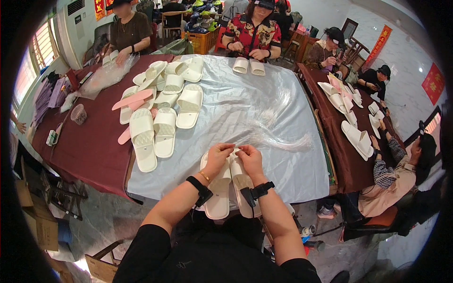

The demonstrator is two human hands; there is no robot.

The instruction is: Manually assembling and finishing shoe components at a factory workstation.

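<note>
A pair of cream slippers lies before me at the near table edge, the left slipper (217,200) beside the right slipper (240,181). Over their far ends my left hand (219,160) and my right hand (249,161) come together, fingertips almost meeting. Both hands are closed in a pinch; whatever is between the fingers is too small to make out. A bundle of clear thin strands (283,140) lies on the cloth beyond my right hand. To the left is a pile of cream slippers (190,106), with a few pink pieces (133,99) among them.
A pale grey-blue cloth (302,174) covers my table, with dark red cloths (89,137) on both sides. Across from me a person (253,37) handles two slippers (248,66). Other people sit around; more slippers (356,139) lie on the right table. A clear tub (79,114) stands left.
</note>
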